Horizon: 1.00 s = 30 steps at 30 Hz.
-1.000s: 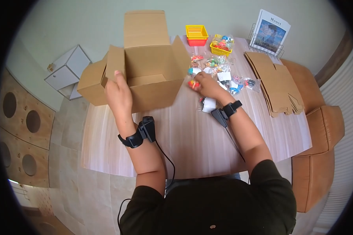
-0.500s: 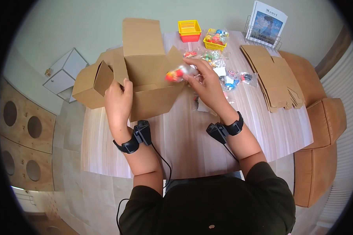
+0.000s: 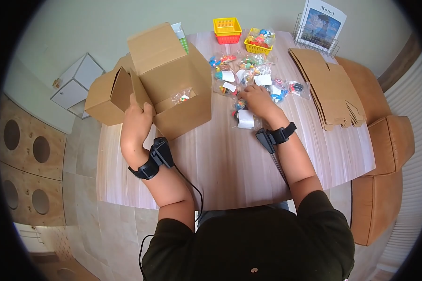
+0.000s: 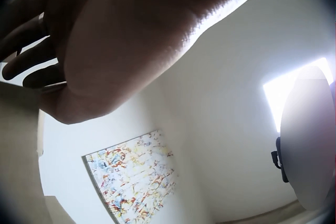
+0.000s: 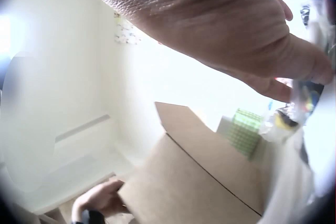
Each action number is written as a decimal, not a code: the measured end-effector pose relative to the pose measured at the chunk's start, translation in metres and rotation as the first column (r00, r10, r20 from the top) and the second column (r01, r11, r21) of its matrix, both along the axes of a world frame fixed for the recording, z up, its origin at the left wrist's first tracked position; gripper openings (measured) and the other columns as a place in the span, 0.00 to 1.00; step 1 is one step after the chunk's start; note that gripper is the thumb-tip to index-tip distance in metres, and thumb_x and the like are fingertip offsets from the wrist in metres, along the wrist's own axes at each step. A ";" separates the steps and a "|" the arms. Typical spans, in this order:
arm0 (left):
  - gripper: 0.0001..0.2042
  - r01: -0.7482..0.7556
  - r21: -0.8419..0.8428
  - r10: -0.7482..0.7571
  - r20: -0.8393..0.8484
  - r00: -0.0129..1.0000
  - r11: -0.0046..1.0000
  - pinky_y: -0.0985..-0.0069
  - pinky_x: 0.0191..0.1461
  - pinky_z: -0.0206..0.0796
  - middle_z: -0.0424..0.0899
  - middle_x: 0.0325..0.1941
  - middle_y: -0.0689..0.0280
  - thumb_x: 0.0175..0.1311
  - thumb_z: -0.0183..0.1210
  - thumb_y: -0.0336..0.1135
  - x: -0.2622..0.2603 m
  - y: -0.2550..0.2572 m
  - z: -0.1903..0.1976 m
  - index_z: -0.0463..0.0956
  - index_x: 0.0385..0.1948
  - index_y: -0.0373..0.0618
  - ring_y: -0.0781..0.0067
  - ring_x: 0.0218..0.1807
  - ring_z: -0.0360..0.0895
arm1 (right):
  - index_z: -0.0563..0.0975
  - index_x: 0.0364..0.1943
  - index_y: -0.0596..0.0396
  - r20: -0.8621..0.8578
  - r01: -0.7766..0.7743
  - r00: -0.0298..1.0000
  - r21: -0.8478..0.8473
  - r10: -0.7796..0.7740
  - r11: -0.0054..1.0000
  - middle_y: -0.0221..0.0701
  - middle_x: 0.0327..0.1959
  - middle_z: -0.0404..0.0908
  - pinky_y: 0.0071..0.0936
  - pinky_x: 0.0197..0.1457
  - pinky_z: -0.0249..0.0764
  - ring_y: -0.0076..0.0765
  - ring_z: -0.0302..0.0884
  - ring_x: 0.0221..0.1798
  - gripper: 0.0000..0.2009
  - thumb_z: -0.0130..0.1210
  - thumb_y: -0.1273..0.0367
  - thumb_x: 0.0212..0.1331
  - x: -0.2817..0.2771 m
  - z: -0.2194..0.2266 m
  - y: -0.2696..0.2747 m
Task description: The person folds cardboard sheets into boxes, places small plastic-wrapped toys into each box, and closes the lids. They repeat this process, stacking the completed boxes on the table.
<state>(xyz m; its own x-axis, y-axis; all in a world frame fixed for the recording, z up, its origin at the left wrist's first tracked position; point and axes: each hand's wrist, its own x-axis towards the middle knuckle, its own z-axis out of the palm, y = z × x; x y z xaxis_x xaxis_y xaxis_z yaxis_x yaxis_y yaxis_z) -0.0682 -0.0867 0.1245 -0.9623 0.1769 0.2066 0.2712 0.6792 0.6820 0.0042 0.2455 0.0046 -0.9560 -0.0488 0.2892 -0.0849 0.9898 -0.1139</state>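
An open cardboard box [image 3: 185, 114] stands tilted on the table, with a small clear bag of colourful pieces [image 3: 181, 96] inside. My left hand [image 3: 137, 121] grips the box's left flap near its corner, thumb on the near side; in the left wrist view its other fingers [image 4: 31, 64] reach beyond the cardboard. Right of the box, my right hand [image 3: 261, 104] is low over several bagged toys [image 3: 251, 75], fingers bent down among them. A round bagged toy [image 3: 240, 104] shows beside its thumb. In the right wrist view its fingertips [image 5: 281, 91] are right at a clear bag.
A second cardboard box [image 3: 103, 98] is left of the first. Stacked yellow and red baskets [image 3: 227, 33] and a yellow basket of bagged toys [image 3: 259, 47] stand at the back. Flattened cardboard [image 3: 326, 89] lies at right, before a wire rack [image 3: 309, 40] with a magazine.
My right hand carried a red-and-yellow bagged toy leftward over the box, then came back to the bags without it. A bag now lies in the box. The left hand and box have tilted leftward.
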 end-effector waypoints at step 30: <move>0.27 0.320 -0.047 -0.320 -0.005 0.947 0.946 0.65 0.55 0.70 0.76 0.57 0.51 0.63 0.60 0.50 0.018 0.026 0.021 0.72 0.58 0.40 0.54 0.51 0.78 | 0.76 0.49 0.60 -0.535 -0.377 0.842 -0.676 -0.071 0.633 0.40 0.46 0.76 0.28 0.36 0.78 0.37 0.78 0.42 0.14 0.56 0.78 0.59 0.043 0.118 -0.084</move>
<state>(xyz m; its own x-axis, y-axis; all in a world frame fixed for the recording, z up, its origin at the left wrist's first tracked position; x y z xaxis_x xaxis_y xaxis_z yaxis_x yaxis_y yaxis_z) -0.0500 -0.0612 0.1453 -0.8508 0.4846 0.2032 0.4879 0.5850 0.6479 0.0468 0.1619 0.1227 -0.6744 0.2596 0.6912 -0.4886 0.5449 -0.6814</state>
